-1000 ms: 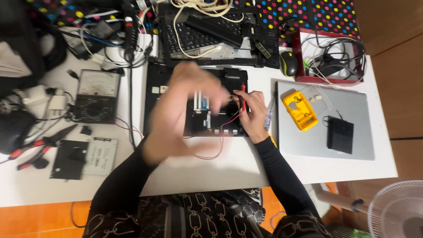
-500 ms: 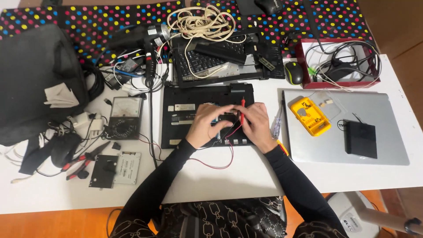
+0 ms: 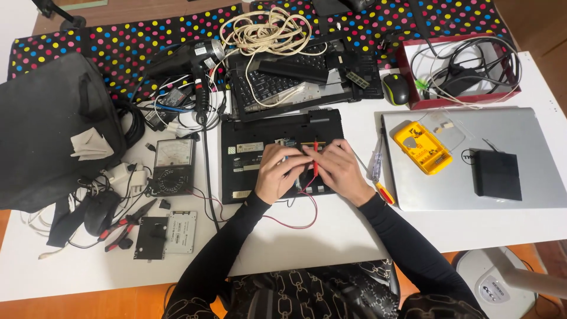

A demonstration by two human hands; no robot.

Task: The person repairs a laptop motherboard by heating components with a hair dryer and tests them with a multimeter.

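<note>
We probed an open laptop (image 3: 251, 155) with a red probe (image 3: 315, 159).
Our left hand (image 3: 277, 174) and right hand (image 3: 338, 170) met, pinching it; a slip could have bridged contacts beneath our fingers.

Red probe (image 3: 315, 158) upright on black laptop base (image 3: 248, 153), underside up

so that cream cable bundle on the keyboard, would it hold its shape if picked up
Probably not. The cream cable bundle lies in loose, untied loops, so it would likely sag and unravel. Strands trail across the black keyboard beneath, so it may snag or drag there.
</note>
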